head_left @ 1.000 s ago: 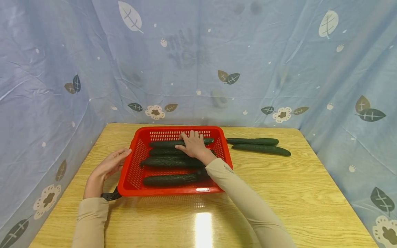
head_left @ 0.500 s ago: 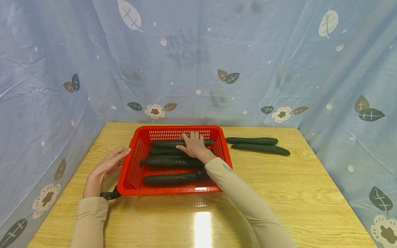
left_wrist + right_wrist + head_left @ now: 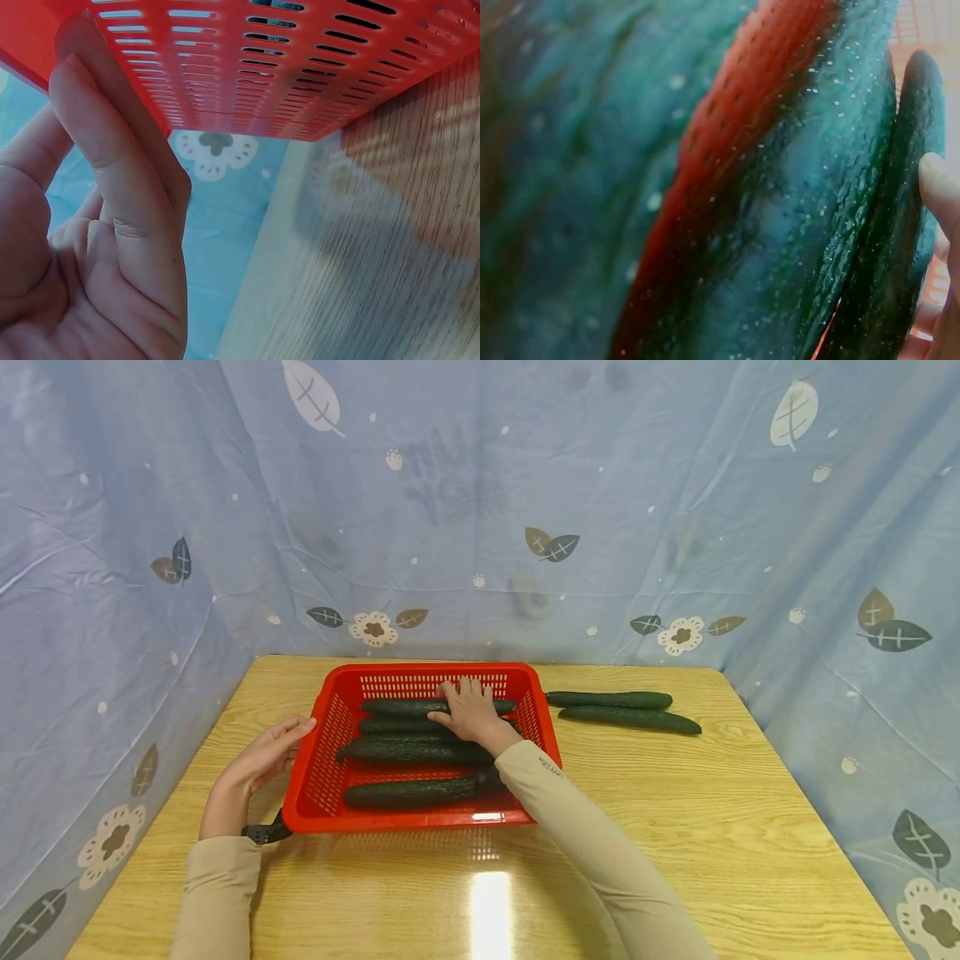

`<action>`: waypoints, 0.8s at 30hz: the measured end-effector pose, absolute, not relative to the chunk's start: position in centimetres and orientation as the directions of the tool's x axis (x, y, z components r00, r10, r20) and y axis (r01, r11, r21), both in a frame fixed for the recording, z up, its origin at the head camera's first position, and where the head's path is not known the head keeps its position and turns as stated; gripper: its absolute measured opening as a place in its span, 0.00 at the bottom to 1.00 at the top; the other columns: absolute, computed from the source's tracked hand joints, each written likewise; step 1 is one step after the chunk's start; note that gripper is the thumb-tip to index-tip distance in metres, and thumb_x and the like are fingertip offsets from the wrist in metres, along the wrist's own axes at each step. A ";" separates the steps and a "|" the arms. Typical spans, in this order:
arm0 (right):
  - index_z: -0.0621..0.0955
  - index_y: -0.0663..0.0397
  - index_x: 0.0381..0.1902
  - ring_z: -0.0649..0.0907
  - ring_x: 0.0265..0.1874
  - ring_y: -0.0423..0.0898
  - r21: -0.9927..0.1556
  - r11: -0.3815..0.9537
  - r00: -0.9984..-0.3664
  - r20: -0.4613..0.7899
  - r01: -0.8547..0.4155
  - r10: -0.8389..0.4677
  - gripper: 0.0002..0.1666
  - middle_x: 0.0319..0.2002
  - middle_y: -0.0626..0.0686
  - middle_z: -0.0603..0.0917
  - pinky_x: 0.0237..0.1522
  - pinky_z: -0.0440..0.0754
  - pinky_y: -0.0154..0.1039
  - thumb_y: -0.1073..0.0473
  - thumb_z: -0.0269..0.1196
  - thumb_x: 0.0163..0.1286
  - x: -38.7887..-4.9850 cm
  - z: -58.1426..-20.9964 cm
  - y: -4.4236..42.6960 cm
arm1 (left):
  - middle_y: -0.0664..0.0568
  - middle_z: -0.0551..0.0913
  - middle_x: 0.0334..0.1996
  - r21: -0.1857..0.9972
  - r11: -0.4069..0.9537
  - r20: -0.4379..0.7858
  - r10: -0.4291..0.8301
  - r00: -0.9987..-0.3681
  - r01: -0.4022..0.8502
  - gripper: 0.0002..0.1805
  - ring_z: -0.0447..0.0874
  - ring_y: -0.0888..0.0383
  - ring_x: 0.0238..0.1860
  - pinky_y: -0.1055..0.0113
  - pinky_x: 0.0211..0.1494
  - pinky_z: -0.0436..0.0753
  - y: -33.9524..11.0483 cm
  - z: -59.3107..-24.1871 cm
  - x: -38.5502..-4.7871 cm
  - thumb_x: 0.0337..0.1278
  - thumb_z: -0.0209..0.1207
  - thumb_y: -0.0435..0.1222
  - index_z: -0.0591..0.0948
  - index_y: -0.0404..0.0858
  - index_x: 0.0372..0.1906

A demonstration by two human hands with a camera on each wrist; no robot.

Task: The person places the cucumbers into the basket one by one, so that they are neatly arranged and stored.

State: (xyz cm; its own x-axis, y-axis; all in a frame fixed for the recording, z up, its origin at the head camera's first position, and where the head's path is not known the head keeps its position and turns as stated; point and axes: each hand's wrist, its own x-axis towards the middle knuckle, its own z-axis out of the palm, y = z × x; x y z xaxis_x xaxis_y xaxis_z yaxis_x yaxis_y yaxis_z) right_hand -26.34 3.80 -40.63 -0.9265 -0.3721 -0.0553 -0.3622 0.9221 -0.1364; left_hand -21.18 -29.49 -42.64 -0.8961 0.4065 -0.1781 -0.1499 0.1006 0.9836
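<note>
The basket (image 3: 420, 822) at mid-frame is bright red, its walls patterned with rows of narrow slots. The cucumbers (image 3: 412, 792) inside are deep green, speckled paler up close; the pair (image 3: 630, 719) at right matches. The surface (image 3: 750, 843) is yellow-tan with streaky wood grain. Across the top, pale blue cloth (image 3: 450, 485) carries white, brown and dark grey-green leaves and brown-centred white flowers. The sleeves (image 3: 600, 852) are beige.

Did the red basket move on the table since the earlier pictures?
No. In the head view, the red basket shows no visible shift in any direction, judged against the back edge of the table.
</note>
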 end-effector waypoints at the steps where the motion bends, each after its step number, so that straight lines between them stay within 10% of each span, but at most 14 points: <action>1: 0.64 0.42 0.56 0.66 0.50 0.54 -0.136 0.922 -0.926 -0.052 -0.363 -0.373 0.28 0.51 0.56 0.66 0.50 0.63 0.48 0.33 0.48 0.66 -26.4 -40.7 3.8 | 0.56 0.82 0.34 0.983 0.103 -0.182 0.403 -0.897 -0.153 0.12 0.84 0.59 0.36 0.63 0.38 0.83 -29.5 -42.7 -21.2 0.72 0.40 0.44 0.71 0.42 0.42; 24: 0.67 0.46 0.57 0.65 0.53 0.55 -0.133 0.930 -0.938 0.009 -0.343 -0.345 0.30 0.53 0.57 0.65 0.54 0.63 0.50 0.34 0.50 0.66 -26.3 -39.5 4.3 | 0.56 0.83 0.33 0.984 0.106 -0.173 0.414 -0.894 -0.142 0.13 0.84 0.58 0.35 0.63 0.38 0.83 -29.5 -42.8 -21.2 0.72 0.40 0.45 0.71 0.41 0.42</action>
